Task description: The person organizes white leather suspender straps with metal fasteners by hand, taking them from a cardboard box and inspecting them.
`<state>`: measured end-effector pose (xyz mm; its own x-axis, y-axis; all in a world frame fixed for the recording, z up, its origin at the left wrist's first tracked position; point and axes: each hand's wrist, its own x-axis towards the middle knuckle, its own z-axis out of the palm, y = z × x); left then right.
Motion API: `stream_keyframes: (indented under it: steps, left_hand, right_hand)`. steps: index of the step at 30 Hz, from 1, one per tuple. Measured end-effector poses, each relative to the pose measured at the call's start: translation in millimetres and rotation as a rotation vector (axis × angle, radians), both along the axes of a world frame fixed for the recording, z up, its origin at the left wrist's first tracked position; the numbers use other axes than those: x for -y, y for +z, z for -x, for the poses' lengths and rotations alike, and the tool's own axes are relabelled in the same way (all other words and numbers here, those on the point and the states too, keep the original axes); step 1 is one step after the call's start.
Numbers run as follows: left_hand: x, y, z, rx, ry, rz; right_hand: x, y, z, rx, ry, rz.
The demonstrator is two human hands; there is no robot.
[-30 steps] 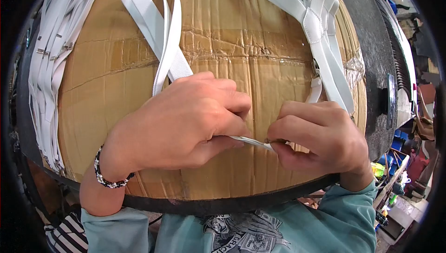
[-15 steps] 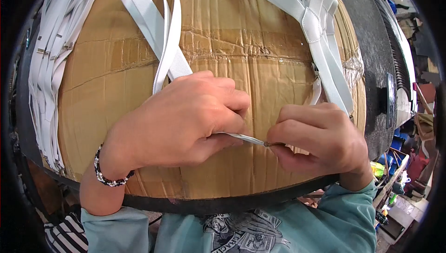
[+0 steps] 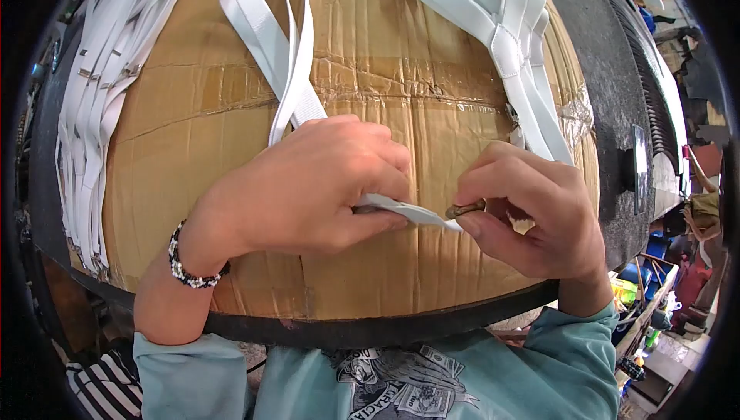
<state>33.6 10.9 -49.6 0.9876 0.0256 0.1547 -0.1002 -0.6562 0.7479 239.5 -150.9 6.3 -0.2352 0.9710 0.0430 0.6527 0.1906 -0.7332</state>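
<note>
A white elastic strap (image 3: 420, 212) of a pair of suspenders runs between my two hands, low over the cardboard. My left hand (image 3: 308, 181) is closed around it, with a beaded bracelet at the wrist. Between the thumb and forefinger of my right hand (image 3: 539, 208) is a small brass-coloured metal clip (image 3: 466, 209), right at the strap's end. Beyond my left hand, a crossed white strap (image 3: 266, 42) with a metal clip at its top extends away and passes out of sight behind the knuckles.
Cardboard (image 3: 370, 281) with clear tape covers the dark-edged table. Many white straps with metal clips (image 3: 92, 134) lie bundled along the left. Sewn white suspenders (image 3: 507, 50) lie at the upper right. A black surface (image 3: 609, 73) borders the right side, with clutter beyond it.
My right hand has risen slightly and turned, so the metal clip shows more. The strap between my hands now presents more of its flat face. The view has shifted a little.
</note>
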Motion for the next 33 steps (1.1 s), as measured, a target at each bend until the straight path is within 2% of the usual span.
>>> stream_keyframes:
  steps: [2, 5, 6, 11, 16, 20, 23, 25, 29, 33]
  left_hand:
    - [1, 0, -1, 0.005, 0.015, 0.028]
    - [3, 6, 0, 0.016, 0.073, 0.002]
    - [3, 7, 1, 0.025, 0.074, -0.008]
    - [11, 25, 4, 0.186, 0.146, 0.006]
    - [24, 56, 11, 0.506, 0.290, -0.522]
    - [48, 56, 32, 0.537, 0.226, -0.819]
    - [56, 44, 35, 0.390, 0.179, -0.763]
    - [51, 39, 32, 0.378, 0.151, -0.571]
    - [47, 25, 30, 0.398, 0.098, -0.303]
    - [48, 14, 34, 0.403, 0.061, -0.247]
  right_hand:
    - [5, 8, 6, -0.041, -0.073, 0.084]
    - [9, -3, 17, -0.042, -0.049, -0.021]
    - [9, 2, 19, -0.024, -0.026, 0.036]
    - [18, -8, 26, -0.138, -0.192, -0.063]
    - [39, -17, 37, -0.387, -0.377, -0.097]
    - [55, -30, 55, -0.608, -0.513, -0.107]
    - [63, -40, 71, -0.778, -0.557, -0.133]
    - [65, -39, 79, -0.859, -0.564, -0.158]
    - [72, -46, 86, -0.843, -0.543, -0.234]
    - [75, -53, 89, -0.809, -0.500, -0.268]
